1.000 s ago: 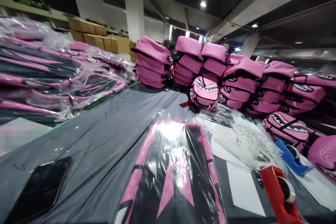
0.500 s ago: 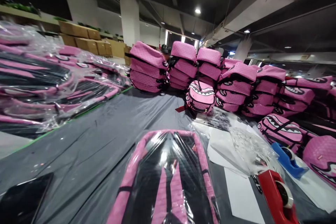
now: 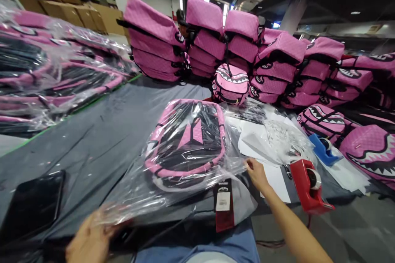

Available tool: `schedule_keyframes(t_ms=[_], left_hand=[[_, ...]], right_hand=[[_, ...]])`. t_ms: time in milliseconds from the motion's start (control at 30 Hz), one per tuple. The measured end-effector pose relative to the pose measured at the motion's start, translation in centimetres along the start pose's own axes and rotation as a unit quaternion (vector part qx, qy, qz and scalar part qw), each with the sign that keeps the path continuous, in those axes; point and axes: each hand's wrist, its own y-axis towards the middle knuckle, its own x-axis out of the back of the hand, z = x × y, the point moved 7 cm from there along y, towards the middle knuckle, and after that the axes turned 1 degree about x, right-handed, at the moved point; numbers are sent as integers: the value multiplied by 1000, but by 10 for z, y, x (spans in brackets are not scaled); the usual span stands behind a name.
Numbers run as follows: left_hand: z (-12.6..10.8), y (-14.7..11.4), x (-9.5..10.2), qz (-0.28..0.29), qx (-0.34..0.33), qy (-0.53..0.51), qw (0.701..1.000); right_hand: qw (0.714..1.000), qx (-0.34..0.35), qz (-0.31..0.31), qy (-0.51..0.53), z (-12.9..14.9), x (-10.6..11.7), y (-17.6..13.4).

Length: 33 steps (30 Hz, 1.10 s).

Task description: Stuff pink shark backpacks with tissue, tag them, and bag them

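Observation:
A pink and black backpack (image 3: 189, 164) lies on the table in front of me inside a clear plastic bag (image 3: 132, 189). The bag's mouth faces me. My right hand (image 3: 256, 174) pinches the bag's right edge between thumb and fingers. At the near left corner, my left hand (image 3: 92, 236) has its fingers closed on the bag's film, though it is somewhat blurred. A hang tag with a white label (image 3: 223, 201) and a red lower part hangs out near the bag's mouth, at the table's edge.
A black phone (image 3: 33, 203) lies left. To the right are a red tape dispenser (image 3: 308, 189), a blue tape dispenser (image 3: 324, 150), white sheets (image 3: 276, 181) and loose plastic bags (image 3: 284, 137). Stacked pink backpacks (image 3: 203, 45) line the back; bagged ones (image 3: 89, 78) are piled at left.
The view has tilted down. Both hands have come into view, holding the plastic bag's edges. The bagged backpack now shows whole, and its hang tag is visible.

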Motion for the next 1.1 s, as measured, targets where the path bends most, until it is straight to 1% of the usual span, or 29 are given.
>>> schedule_keyframes(t_ms=[33,67,100,133,167,233,267,333,367,400,467,533,600,667,733,800,833,900,933,1000,1033,1067,1100], left_hand=[[14,-11,-18,42,67,-42,996],[23,-26,-45,112,126,-76,983],[27,-42,-71,157,153,-82,972],[23,-57,-99,207,152,-80,963],[12,-68,-124,226,113,-79,964],[-19,-84,-170,273,22,-64,960],[-33,-88,-189,289,1,-58,956],[-52,-90,-217,320,14,-68,945],[-57,-88,-226,332,32,-79,940],[-60,-86,-231,342,50,-90,934],[-61,-84,-232,361,77,-96,924],[-58,-85,-227,377,99,-94,916],[-55,-91,-221,385,126,-116,907],[-58,-96,-217,376,132,-147,905],[-63,-98,-215,354,113,-159,915],[-67,-97,-215,336,85,-151,926],[-67,-96,-215,333,83,-150,927],[-62,-96,-217,333,104,-153,925],[-58,-96,-218,333,124,-155,922],[-48,-99,-220,336,159,-147,917],[-44,-102,-220,340,163,-135,916],[-40,-105,-221,345,154,-118,918],[-37,-108,-221,353,130,-92,922]], right_hand=[[999,-29,30,21,-9,-3,-10],[996,-52,65,46,-16,-10,-23],[991,-64,98,67,-20,-18,-35],[988,-64,121,77,-20,-26,-46],[987,-54,132,76,-17,-34,-55],[992,-20,117,47,-7,-46,-60],[994,-10,103,40,-3,-50,-58],[992,-30,101,65,-3,-58,-50],[988,-49,114,91,-5,-61,-46],[982,-69,134,115,-9,-64,-44],[969,-96,170,151,-16,-67,-44],[959,-103,197,177,-20,-70,-51],[949,-110,223,196,-19,-78,-64],[947,-103,235,193,-15,-86,-76],[948,-94,234,196,-9,-92,-85],[938,-104,241,228,-6,-95,-92],[928,-116,248,252,-6,-95,-95],[912,-139,255,290,-8,-92,-99],[909,-147,256,294,-10,-89,-101],[917,-152,250,273,-13,-82,-105],[923,-150,247,254,-14,-80,-108],[929,-148,245,232,-14,-78,-111],[938,-143,243,203,-13,-76,-115]])
